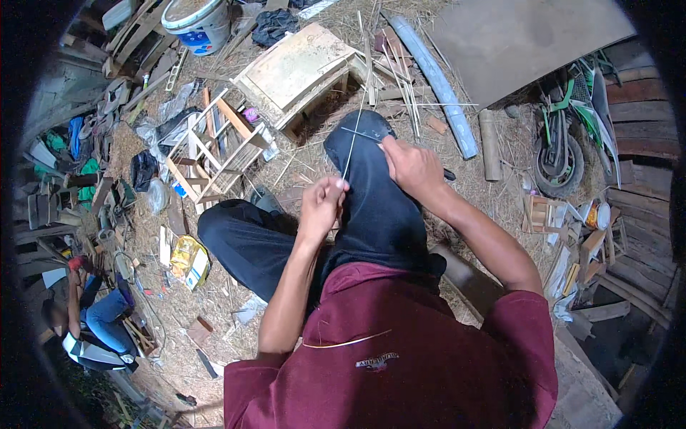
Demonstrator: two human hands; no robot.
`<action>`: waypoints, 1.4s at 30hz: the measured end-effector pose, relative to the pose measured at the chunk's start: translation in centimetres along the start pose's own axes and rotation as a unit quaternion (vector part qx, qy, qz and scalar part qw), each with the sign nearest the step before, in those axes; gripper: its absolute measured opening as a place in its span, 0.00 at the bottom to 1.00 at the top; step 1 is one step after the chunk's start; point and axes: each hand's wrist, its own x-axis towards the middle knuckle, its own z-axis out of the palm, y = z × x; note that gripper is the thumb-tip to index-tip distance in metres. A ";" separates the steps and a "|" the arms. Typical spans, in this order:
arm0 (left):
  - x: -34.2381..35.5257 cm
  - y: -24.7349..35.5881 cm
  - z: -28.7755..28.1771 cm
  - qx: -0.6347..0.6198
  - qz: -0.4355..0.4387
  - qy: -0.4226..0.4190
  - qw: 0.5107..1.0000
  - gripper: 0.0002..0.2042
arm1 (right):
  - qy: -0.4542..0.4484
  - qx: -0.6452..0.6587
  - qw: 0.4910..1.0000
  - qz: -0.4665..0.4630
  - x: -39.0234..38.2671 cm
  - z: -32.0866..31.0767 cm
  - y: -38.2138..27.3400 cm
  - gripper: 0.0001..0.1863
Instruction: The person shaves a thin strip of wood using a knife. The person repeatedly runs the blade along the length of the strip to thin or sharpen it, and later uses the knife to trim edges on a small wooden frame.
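Observation:
My left hand [321, 207] pinches the near end of a long, thin strip [351, 151], which looks like split bamboo or cane. The strip runs up and away over my raised knee [371, 161]. In my right hand [416, 169] is a knife, its narrow dark blade [362, 134] pointing left and lying across the strip above the knee. The dark end of the knife's handle sticks out behind the right hand. A loose pale strand [346, 343] rests on my maroon shirt.
Ahead stands a low wooden bench [300, 68], with a slatted wooden frame [214, 146] to its left. Thin sticks [409, 96] and a grey-blue pole [436, 86] lie to the right, near a small green motorbike [564, 139]. Another person [100, 314] sits at far left. Shavings litter the ground.

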 end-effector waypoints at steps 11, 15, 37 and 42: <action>-3.7 -0.3 -1.4 0.002 0.016 0.019 1.000 0.12 | 0.070 0.094 0.993 0.032 -0.1 -1.8 -0.2 0.09; 1.3 2.1 1.4 0.002 0.028 0.002 1.000 0.11 | 0.033 0.082 0.996 -0.031 0.0 -1.5 -1.4 0.09; -0.8 -0.7 0.5 0.092 0.061 0.061 0.992 0.08 | -0.002 0.025 0.996 0.088 0.5 0.7 -0.6 0.11; -5.6 -1.8 -2.8 0.167 0.111 0.073 0.977 0.08 | -0.002 0.018 0.994 0.105 0.6 0.6 -0.6 0.12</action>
